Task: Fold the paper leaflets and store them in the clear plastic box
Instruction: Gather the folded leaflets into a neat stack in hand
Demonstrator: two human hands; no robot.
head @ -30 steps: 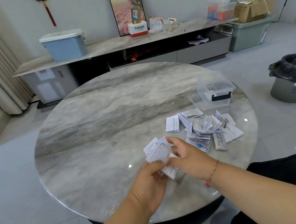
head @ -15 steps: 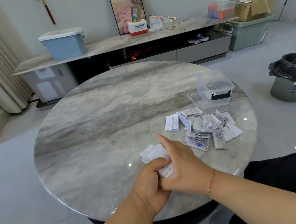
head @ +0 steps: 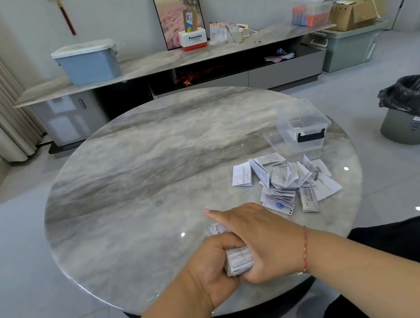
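A folded paper leaflet (head: pixel 239 262) lies near the front edge of the round marble table (head: pixel 135 175). My left hand (head: pixel 213 264) grips its near end with curled fingers. My right hand (head: pixel 261 238) lies flat across the leaflet and presses it down, forefinger stretched out to the left. Most of the leaflet is hidden under my hands. A loose pile of folded leaflets (head: pixel 286 183) sits to the right on the table. Behind the pile stands the clear plastic box (head: pixel 303 124) with a black latch, its lid off.
The box's clear lid (head: pixel 272 140) lies flat beside the box. A bin with a black bag (head: pixel 414 112) stands on the floor at right. A long marble sideboard (head: pixel 161 62) with a blue tub (head: pixel 88 61) runs along the far wall.
My hands have drawn the leaflet toward me and lower. My right hand has gone from handling the paper to lying flat on top of it, and the paper looks smaller and more compact.
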